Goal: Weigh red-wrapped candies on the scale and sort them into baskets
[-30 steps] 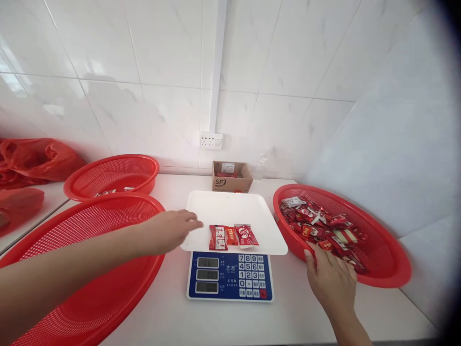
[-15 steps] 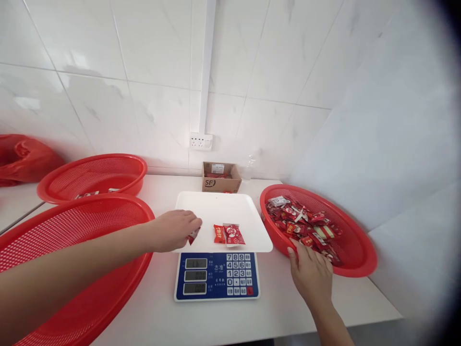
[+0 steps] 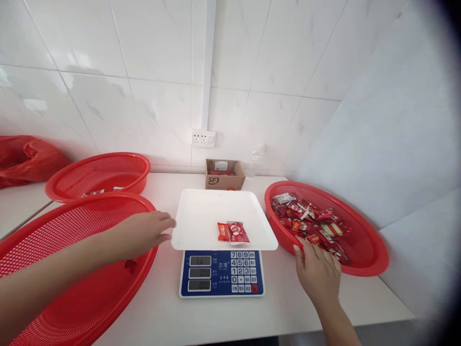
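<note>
My left hand (image 3: 149,234) is over the rim of the near-left red basket (image 3: 135,204), fingers apart and with nothing in them. Below it, a small red packet (image 3: 130,264) shows inside that basket; I cannot tell if it lies there or is falling. Two red snack packets (image 3: 236,232) lie side by side on the white pan (image 3: 201,211) of a blue digital scale (image 3: 221,273). My right hand (image 3: 319,271) grips the near rim of the right-hand red basket (image 3: 374,250), which holds a heap of red wrapped packets (image 3: 306,221).
A second red basket (image 3: 97,161) with a few packets stands at the back left, beside a red plastic bag (image 3: 32,161). Against the tiled wall are a small cardboard box (image 3: 225,180) and a clear plastic bottle (image 3: 255,163). A power socket (image 3: 203,138) is above them.
My left hand has moved left off the scale pan to the near-left basket and let go of the small packet. My right hand keeps its hold on the basket rim.
</note>
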Action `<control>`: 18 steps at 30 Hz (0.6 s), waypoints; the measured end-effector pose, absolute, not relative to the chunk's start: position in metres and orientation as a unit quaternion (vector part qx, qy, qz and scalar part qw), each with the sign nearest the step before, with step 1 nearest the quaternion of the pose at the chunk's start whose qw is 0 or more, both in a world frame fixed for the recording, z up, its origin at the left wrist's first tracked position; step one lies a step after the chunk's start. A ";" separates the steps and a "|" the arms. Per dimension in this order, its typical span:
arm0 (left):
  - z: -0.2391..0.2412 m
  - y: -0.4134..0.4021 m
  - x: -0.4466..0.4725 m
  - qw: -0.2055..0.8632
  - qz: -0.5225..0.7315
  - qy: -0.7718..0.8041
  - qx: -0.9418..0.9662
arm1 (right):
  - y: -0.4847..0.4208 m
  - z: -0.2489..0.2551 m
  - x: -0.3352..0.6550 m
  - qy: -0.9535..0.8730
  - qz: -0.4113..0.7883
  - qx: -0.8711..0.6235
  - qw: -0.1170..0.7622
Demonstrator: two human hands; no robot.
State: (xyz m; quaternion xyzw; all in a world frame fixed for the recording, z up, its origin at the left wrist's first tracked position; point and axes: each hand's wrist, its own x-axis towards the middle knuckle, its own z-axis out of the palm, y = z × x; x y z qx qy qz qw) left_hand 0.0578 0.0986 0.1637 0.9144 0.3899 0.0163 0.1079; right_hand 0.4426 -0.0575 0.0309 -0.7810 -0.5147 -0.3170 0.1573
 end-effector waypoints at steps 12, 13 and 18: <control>0.132 0.100 0.180 -0.050 -0.062 0.132 0.988 | -0.060 0.032 0.442 -0.522 -0.293 -0.789 0.137; 0.133 0.102 0.179 -0.052 -0.057 0.140 0.987 | -0.060 0.032 0.442 -0.523 -0.292 -0.789 0.138; 0.148 0.106 0.145 -0.049 -0.041 0.206 0.977 | -0.059 0.031 0.442 -0.513 -0.301 -0.791 0.142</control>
